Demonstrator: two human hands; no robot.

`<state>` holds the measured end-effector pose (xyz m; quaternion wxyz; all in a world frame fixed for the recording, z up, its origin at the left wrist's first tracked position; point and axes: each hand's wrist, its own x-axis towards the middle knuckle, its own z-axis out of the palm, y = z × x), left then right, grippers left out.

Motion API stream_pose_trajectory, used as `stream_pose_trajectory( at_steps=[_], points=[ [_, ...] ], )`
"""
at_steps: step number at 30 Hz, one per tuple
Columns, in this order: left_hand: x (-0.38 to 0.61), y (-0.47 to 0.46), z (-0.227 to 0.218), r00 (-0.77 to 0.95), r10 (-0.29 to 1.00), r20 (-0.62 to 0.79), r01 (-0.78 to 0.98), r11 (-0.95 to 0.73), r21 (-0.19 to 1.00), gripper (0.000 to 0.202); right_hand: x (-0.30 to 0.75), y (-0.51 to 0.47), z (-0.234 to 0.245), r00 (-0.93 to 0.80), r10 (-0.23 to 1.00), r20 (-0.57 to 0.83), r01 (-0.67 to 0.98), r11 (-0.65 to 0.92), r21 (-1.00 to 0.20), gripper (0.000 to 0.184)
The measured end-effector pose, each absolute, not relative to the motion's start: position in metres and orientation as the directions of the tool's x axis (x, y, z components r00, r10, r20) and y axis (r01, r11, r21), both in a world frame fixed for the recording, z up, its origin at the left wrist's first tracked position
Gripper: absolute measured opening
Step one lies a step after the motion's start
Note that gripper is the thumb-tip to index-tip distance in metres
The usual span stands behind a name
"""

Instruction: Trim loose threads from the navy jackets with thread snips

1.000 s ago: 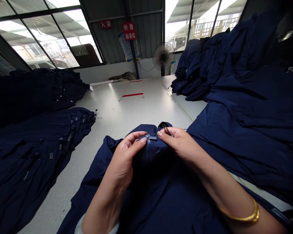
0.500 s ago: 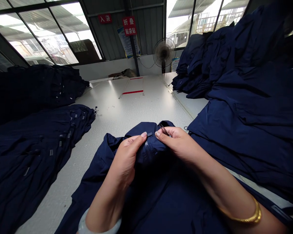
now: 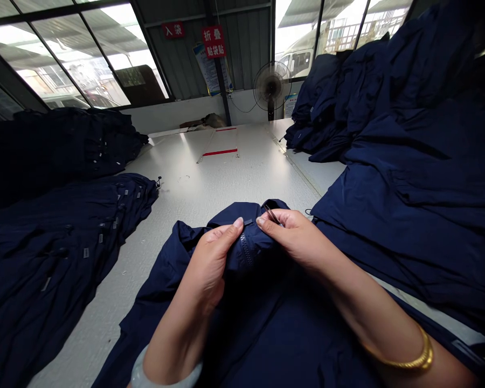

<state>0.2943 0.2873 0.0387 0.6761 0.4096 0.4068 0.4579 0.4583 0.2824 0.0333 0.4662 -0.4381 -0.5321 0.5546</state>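
A navy jacket (image 3: pixel 283 318) lies spread in front of me, its upper edge raised off the table between my hands. My left hand (image 3: pixel 214 253) pinches the fabric between thumb and fingers beside a small dark tab (image 3: pixel 248 222). Just below that tab runs a toothed zipper (image 3: pixel 246 248). On the other side of the tab, my right hand (image 3: pixel 286 229) is closed on the same edge. Slim dark metal points, like small snips or tweezers (image 3: pixel 271 214), stick up from the right hand; their lower part is hidden by the fingers.
Navy garments are heaped at left (image 3: pixel 64 215) and high at right (image 3: pixel 420 178), flanking the white table (image 3: pixel 210 183). A clear template with red strips (image 3: pixel 220 152) lies farther back. Behind it stand a fan (image 3: pixel 271 86) and a post with red signs (image 3: pixel 213 42).
Almost nothing differs. Both hands keep their pinch on the jacket's edge, and the view has shifted very slightly.
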Motion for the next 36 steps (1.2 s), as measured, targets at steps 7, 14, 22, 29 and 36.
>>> stream_pose_trajectory(
  at_steps=[7, 14, 22, 29, 36],
  points=[
    [0.294, 0.289, 0.036, 0.242, 0.94, -0.242, -0.317, 0.312, 0.895, 0.023, 0.455, 0.284, 0.031, -0.144, 0.989, 0.028, 0.091, 0.042, -0.995, 0.035],
    [0.295, 0.29, 0.033, 0.236, 0.943, -0.233, -0.338, 0.305, 0.891, 0.021, 0.457, 0.283, 0.033, 0.072, 0.918, 0.391, 0.475, 0.313, -0.822, 0.023],
    [0.293, 0.287, 0.043, 0.109, 0.988, -0.112, -0.373, 0.145, 0.916, 0.027, 0.445, 0.254, 0.056, -0.026, 0.889, 0.457, 0.831, 0.274, -0.484, 0.033],
    [0.291, 0.284, 0.044, 0.107, 0.992, -0.065, -0.369, 0.101, 0.924, 0.026, 0.436, 0.251, 0.051, -0.073, 0.905, 0.42, 0.803, 0.303, -0.514, 0.017],
    [0.293, 0.283, 0.043, 0.129, 0.989, -0.073, -0.37, 0.116, 0.922, 0.024, 0.436, 0.255, 0.045, -0.072, 0.877, 0.475, 0.758, 0.358, -0.545, 0.014]
  ],
)
